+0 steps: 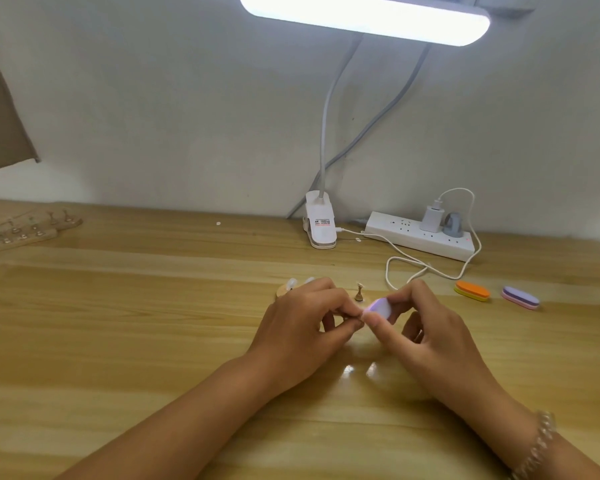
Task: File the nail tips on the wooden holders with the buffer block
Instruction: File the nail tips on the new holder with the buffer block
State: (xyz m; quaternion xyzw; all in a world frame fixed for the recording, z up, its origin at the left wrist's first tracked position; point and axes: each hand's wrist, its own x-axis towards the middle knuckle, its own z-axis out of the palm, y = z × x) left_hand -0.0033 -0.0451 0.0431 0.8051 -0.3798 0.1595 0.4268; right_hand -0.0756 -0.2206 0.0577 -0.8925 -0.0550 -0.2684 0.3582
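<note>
Left hand (pixel 305 317): fingers curled in, thumb and forefinger pinched tight on something small at their ends. My own fingers hide it, so I only judge it to be the held nail tip on its peg. Right hand (pixel 426 327): thumb below, fingers over the top, pinching the buffer block (pixel 381 305) by its right-hand half, the other fingers loosely tucked. The block's long axis runs across me, left to right, its pale free end poking toward the left fingertips (pixel 354 325); touching or just short, cannot tell. So the work sits directly left of the right hand, between the two hands; the right hand carries the tool and is the one to move. Judgement: filing is in hand; strokes should be short and run along that left-right axis, with the left pinch firm so the tip does not twist. Just beyond the left knuckles is a wooden holder (pixel 282 291) with pale nail tips (pixel 291 282) on it; on the far side between the hands, one lone peg (pixel 359 294) stands upright. Right of the right hand, well apart: orange buffer (pixel 471 291), then purple buffer (pixel 520 297). Far beyond the left hand, more holders (pixel 25 226) near the wall
</note>
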